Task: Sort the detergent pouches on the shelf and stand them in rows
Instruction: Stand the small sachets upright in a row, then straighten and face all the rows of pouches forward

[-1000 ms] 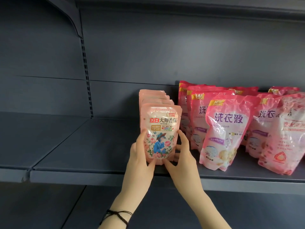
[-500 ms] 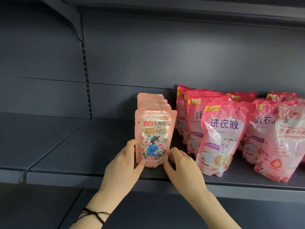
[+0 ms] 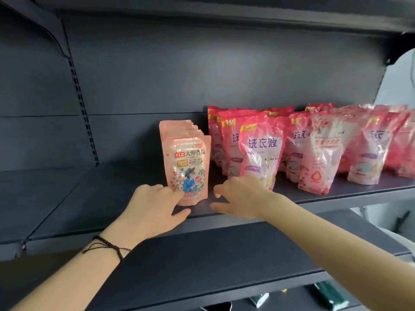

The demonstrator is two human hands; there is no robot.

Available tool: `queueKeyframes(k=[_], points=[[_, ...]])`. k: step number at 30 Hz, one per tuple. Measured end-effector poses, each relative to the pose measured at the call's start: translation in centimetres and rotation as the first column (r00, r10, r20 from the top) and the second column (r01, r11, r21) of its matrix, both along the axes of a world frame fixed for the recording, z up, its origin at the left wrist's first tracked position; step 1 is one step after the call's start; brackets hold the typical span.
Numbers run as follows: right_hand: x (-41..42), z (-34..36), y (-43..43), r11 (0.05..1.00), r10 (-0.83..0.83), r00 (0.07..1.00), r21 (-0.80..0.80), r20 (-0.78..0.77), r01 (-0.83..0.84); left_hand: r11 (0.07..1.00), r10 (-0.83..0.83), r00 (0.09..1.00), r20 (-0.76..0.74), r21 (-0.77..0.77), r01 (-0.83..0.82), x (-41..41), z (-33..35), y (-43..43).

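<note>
A row of small peach pouches with a flower picture [image 3: 188, 169] stands upright, one behind another, on the dark shelf [image 3: 101, 194]. My left hand [image 3: 155, 205] rests on the shelf, its fingertips touching the front pouch's lower left corner and its thumb spread below. Apart from that pouch, my right hand [image 3: 238, 196] hovers to its right, holding nothing. Its loosely curled fingers lie just in front of a larger pink pouch with purple lettering [image 3: 261, 149]. More pink pouches [image 3: 323, 153] stand unevenly in rows to the right.
The shelf's left half is bare up to the slotted upright [image 3: 84, 113]. A second dark shelf [image 3: 213, 254] juts out below my arms. Under it lie small green and white items [image 3: 330, 297]. An upper shelf [image 3: 224, 10] hangs overhead.
Both hands have slid down off the front peach pouch's sides. The right hand moved right, clear of it, while the left keeps only fingertips on it. The view shifted right.
</note>
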State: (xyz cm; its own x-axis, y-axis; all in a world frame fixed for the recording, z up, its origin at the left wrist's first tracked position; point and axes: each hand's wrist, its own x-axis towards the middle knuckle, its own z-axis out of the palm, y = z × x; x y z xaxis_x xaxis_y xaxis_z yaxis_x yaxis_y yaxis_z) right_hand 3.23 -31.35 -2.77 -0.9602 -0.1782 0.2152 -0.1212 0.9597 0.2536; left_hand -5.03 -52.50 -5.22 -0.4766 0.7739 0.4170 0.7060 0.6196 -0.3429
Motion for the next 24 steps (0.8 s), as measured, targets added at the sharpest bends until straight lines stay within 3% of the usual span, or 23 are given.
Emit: queueKeyframes(k=[8, 15, 20, 24], points=[[7.4, 1.0, 5.5, 0.987, -0.156, 0.985, 0.035, -0.074, 0.159, 0.992, -0.125, 0.992, 0.017, -0.001, 0.125, 4.6, 1.0, 6.6], [13.0, 1.5, 14.9, 0.978, -0.193, 0.974, 0.06, -0.117, 0.201, 0.979, -0.198, 0.975, -0.105, 0.028, 0.202, 9.6, 1.9, 17.2], [16.5, 1.7, 22.6, 0.97, -0.198, 0.976, 0.125, -0.087, 0.208, 0.981, -0.196, 0.98, -0.027, -0.001, 0.196, 13.1, 1.9, 26.4], [18.8, 1.5, 28.7, 0.97, -0.208, 0.973, 0.109, -0.095, 0.218, 0.974, -0.216, 0.976, -0.01, 0.062, 0.216, 15.5, 1.9, 32.7]])
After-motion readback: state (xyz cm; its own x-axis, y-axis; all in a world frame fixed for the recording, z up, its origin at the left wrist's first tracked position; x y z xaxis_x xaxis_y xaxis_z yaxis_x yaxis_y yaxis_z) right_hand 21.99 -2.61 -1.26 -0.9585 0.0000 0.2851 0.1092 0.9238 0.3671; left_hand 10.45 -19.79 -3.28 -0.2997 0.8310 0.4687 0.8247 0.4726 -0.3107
